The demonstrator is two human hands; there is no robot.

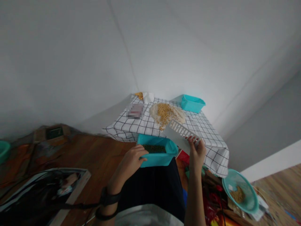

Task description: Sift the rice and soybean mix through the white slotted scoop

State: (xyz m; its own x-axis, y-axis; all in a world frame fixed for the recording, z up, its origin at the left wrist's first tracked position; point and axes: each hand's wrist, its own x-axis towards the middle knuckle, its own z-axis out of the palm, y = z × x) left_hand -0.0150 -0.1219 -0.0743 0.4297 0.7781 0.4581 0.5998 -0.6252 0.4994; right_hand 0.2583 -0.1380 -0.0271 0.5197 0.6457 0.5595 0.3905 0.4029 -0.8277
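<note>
My left hand [134, 157] is closed on the left side of a turquoise plastic bin [155, 160], held above my lap at the table's front edge. Small dark green beans [154, 148] lie in the bin. In my right hand [197, 152] is a thin white plastic panel [175, 135] with a row of slots along one long edge. It is tilted, its left end over the bin's right rim and close to the table edge. Beyond it, yellow soybeans [164, 112] are heaped beside and on white grains [179, 115] on the checkered cloth [124, 125].
A second turquoise bin [192, 104] stands at the table's back right. A blurred-out item [135, 111] and a white cloth [148, 97] are at the left. A green basket [241, 191] sits low on the right. A framed board [81, 185] lies on the wooden floor.
</note>
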